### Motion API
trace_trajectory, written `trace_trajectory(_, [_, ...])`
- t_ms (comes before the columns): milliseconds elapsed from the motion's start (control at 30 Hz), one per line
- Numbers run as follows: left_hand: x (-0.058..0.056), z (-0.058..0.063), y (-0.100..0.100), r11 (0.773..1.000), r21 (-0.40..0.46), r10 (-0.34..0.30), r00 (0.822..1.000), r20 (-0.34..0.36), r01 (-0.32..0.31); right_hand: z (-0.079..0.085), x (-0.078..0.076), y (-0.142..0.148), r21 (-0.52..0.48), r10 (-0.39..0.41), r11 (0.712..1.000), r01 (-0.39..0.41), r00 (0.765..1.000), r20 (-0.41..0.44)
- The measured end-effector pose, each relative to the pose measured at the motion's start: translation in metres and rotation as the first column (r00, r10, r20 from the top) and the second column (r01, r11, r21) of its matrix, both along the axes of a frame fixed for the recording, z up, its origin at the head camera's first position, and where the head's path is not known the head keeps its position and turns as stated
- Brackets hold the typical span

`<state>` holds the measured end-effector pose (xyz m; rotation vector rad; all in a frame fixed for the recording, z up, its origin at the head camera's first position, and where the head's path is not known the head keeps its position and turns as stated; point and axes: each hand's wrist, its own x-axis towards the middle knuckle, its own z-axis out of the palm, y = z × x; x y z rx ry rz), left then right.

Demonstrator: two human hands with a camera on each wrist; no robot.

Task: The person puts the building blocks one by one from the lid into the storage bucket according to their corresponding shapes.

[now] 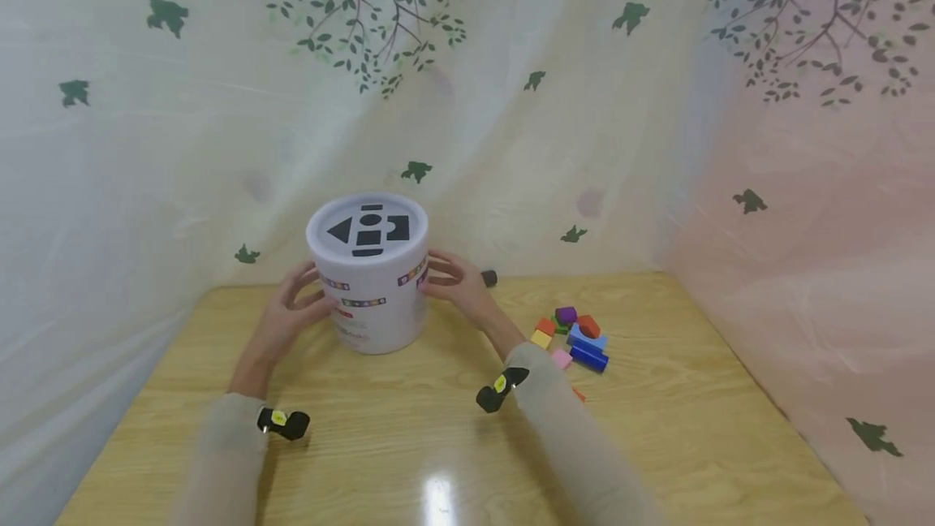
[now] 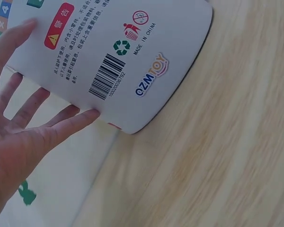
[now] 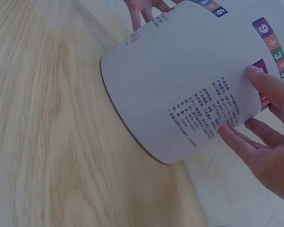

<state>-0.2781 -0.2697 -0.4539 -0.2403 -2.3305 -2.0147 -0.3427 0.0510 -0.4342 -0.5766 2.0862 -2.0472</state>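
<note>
A white shape-sorter bucket stands upright at the back left of the table, its base right at the wooden top. Its lid has dark cutouts: a triangle, a circle, a square and others. My left hand holds the bucket's left side, with the thumb in front and the fingers spread round behind. On the opposite side my right hand grips it in the same way, fingertips on the printed wall. Printed text and a barcode show on the wall in the left wrist view.
Several coloured blocks, including a blue cylinder and a purple block, lie in a loose pile right of my right hand. A small black object sits at the table's back edge. A patterned curtain hangs behind.
</note>
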Motion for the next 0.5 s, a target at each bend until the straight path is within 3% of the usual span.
trace_trajectory(300, [-0.010, -0.004, 0.035, 0.996, 0.081, -0.036, 0.999, -0.015, 0.037, 0.004, 0.001, 0.037, 0.021, -0.023, 0.999, 0.024, 0.999, -0.029])
trace_trajectory(500, [-0.013, -0.002, 0.050, 0.995, 0.084, -0.045, 0.999, -0.001, 0.045, 0.003, 0.004, 0.055, 0.043, -0.043, 0.998, 0.044, 0.999, -0.021])
